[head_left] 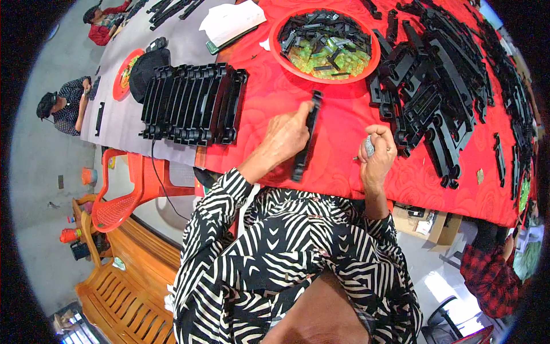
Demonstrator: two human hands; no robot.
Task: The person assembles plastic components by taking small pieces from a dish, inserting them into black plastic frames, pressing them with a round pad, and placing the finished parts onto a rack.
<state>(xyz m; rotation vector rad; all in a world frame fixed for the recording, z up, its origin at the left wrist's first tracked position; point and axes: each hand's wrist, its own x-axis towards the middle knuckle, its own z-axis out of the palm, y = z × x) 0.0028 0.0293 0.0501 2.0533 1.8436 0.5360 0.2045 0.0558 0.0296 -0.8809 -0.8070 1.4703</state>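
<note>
A long, narrow black plastic part [307, 143] stands out against the red cloth in front of me. Its upper half is gripped by my left hand [286, 135], which is closed with a finger along the far end. To its right, my right hand [378, 157] is curled around a small grey object [369, 147] whose kind I cannot make out; it is apart from the black part. Beyond both hands a red basin [375, 60] holds small black pieces [321, 28] and yellow-green pieces [332, 62].
Neat rows of long black parts [192, 103] stand on the left; a loose heap of similar ones [424, 86] spreads on the right. White paper [232, 23] lies at the far side. A red chair [134, 189] and wooden bench [132, 286] are at left. Other people sit around the table.
</note>
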